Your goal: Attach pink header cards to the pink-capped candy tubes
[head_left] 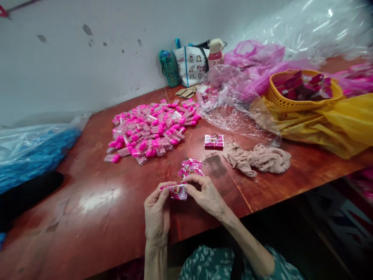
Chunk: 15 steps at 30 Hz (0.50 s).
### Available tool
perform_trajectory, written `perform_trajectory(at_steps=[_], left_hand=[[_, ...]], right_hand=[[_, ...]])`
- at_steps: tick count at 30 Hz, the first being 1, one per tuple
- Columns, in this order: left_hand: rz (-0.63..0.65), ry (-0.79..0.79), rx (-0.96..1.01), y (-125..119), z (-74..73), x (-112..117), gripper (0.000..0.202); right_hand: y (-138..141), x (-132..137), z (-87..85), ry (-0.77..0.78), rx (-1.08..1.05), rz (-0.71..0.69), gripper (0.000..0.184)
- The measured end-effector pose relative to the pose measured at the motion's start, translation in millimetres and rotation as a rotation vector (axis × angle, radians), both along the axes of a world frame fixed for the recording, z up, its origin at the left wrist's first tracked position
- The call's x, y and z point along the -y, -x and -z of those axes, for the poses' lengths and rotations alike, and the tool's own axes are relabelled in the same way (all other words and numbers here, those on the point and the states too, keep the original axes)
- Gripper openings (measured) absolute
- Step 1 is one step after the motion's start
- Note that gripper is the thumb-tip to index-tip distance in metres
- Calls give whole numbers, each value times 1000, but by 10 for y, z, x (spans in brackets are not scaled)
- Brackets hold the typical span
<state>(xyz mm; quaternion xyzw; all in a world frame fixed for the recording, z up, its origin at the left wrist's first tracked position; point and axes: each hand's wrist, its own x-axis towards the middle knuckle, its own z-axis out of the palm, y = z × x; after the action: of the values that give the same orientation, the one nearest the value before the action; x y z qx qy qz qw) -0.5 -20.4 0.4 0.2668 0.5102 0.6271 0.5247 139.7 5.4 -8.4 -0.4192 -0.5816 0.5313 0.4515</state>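
Observation:
Between my two hands, near the table's front edge, is a small clear container with a pink printed label (175, 190). My left hand (158, 208) pinches its left end, thumb in front. At its right end my right hand (205, 193) grips it with thumb and fingers. Just beyond the fingers lies a loose heap of pink printed labels (190, 167). Farther back sits a banded stack of similar pink cards (213, 141). A large pile of small clear containers with bright pink caps (151, 130) spreads over the table to the left.
A crumpled beige cloth (271, 158) lies at right. Behind it are clear plastic film (233, 105), a yellow basket (291, 103) on a yellow bag (344, 124), and pink bags. A tote bag (190, 66) and bottle (215, 54) stand at the wall. A bag of blue pieces (37, 144) is left.

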Motion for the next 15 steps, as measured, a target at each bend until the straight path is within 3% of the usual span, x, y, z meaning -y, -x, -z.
perform_trajectory(at_steps=[10, 13, 15], left_hand=[[-17, -6, 52, 119, 54, -31, 17], [-122, 24, 115, 179, 81, -90, 18], [-201, 40, 154, 222, 89, -119, 18]], right_hand=[[93, 47, -55, -106, 223, 83, 18], [90, -128, -97, -145, 337, 160, 18], [117, -387, -141, -173, 433, 273, 20]])
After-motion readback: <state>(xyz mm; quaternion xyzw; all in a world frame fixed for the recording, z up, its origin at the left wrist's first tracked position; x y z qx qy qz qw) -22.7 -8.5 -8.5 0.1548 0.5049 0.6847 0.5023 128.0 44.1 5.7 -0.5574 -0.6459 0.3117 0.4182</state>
